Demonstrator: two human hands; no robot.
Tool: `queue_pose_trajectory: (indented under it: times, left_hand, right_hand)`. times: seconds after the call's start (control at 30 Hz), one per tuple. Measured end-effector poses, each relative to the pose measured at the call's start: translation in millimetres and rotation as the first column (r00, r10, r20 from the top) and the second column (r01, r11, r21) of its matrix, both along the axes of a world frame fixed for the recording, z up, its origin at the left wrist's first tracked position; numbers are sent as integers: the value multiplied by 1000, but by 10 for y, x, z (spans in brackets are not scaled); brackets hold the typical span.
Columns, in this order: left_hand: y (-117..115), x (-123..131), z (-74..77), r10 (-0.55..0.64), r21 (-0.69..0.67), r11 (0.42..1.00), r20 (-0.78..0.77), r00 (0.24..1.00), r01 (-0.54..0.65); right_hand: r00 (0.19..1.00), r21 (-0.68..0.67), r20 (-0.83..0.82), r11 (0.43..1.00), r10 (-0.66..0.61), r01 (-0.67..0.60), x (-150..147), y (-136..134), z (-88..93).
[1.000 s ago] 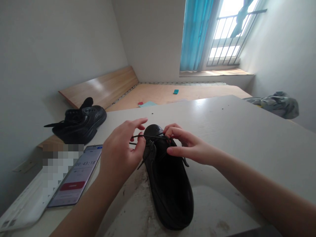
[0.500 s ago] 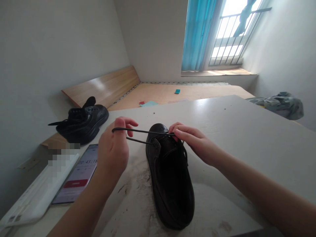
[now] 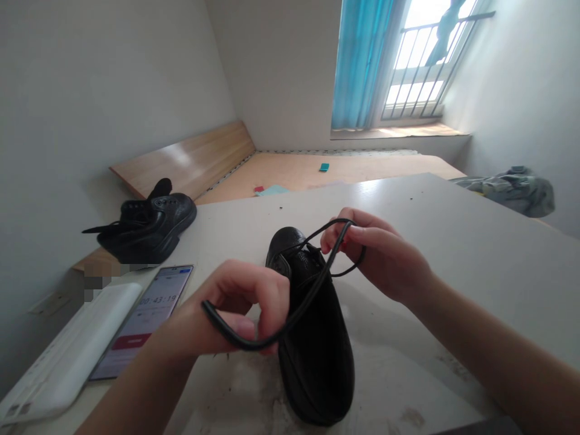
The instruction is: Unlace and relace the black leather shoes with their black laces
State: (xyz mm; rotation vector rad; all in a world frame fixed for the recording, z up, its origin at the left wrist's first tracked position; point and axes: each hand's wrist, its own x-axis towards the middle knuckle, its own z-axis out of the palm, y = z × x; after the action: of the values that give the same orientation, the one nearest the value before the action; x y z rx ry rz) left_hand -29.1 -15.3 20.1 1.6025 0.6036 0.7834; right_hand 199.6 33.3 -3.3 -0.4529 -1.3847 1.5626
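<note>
A black leather shoe stands upright on the white table, its toe pointing away from me and its opening toward me. My left hand, closed, holds one stretch of the black shoelace between thumb and fingers, over the left side of the shoe. A free end of the lace curls out past the left thumb. To the right of the eyelets, my right hand pinches another part of the lace, raised above the shoe. The lace runs between both hands and down to the front of the shoe.
A second black shoe with loose laces stands at the table's left edge. Near my left forearm lie a phone showing a timer and a white flat object. Behind the white table is a wooden surface with small papers.
My left hand has moved right and toward me, drawing the lace across the shoe. My right hand has risen slightly to the right, and the lace between the hands now curves.
</note>
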Motion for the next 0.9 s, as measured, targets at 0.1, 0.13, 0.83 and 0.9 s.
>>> queue_pose_trajectory:
  times: [0.1,0.13,0.83,0.9]
  left_hand:
    - [-50,46,-21,19,89,996,-206,978,0]
    - [-53,53,-40,39,113,993,-225,974,-14]
    - [16,166,-208,841,365,404,211,498,-838]
    - [77,109,-152,806,149,483,311,504,-863]
  right_hand:
    - [999,35,7,999,35,-35,8,-28,14]
    - [998,30,5,998,57,-57,12,-37,22]
    - [779,753,174,592,-602,289,-65,-322,42]
    - [811,625,105,673,-575,395,-41,-300,50]
